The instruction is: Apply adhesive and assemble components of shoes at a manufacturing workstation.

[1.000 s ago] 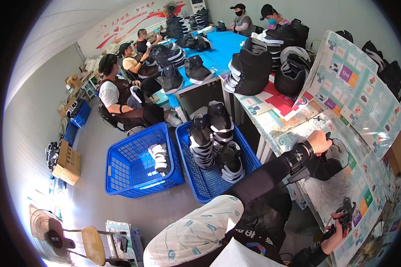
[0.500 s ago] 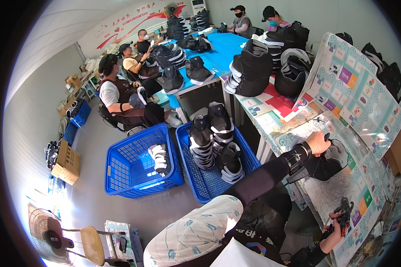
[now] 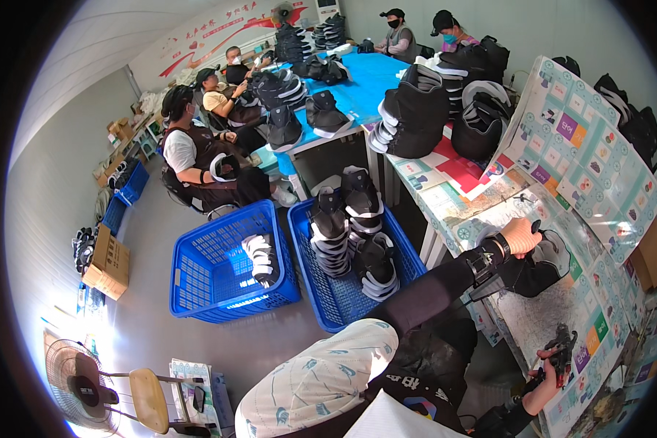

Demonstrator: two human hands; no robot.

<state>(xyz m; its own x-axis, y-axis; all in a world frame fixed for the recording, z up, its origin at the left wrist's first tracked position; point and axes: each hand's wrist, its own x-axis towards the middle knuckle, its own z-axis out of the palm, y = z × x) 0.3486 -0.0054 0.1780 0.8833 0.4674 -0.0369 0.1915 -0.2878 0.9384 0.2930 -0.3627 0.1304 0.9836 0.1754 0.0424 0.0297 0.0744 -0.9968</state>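
Note:
On the covered table at the right, my left hand (image 3: 520, 237) is closed at the edge of a black shoe upper (image 3: 534, 276) with a grey lining. A small dark piece sticks up past its fingers, and the palm side is hidden. A black strap and a dark sleeve cover that wrist. Lower down, beside the table's near edge, the fingers of my right hand (image 3: 543, 378) wrap round a black gun-shaped tool (image 3: 561, 349). The tool is apart from the upper.
Left of the table stand two blue crates; one (image 3: 321, 310) holds stacked shoe uppers, the other (image 3: 197, 292) a small pile. More stacked uppers (image 3: 414, 109) stand on the table's far end. Several people sit around a blue-topped table (image 3: 369, 77). A fan (image 3: 80, 387) and stool (image 3: 150, 400) are at lower left.
Both my hands stay almost still on the upper and the tool. At the left, a seated co-worker has turned the upper in hand so its opening shows. The view has shifted slightly.

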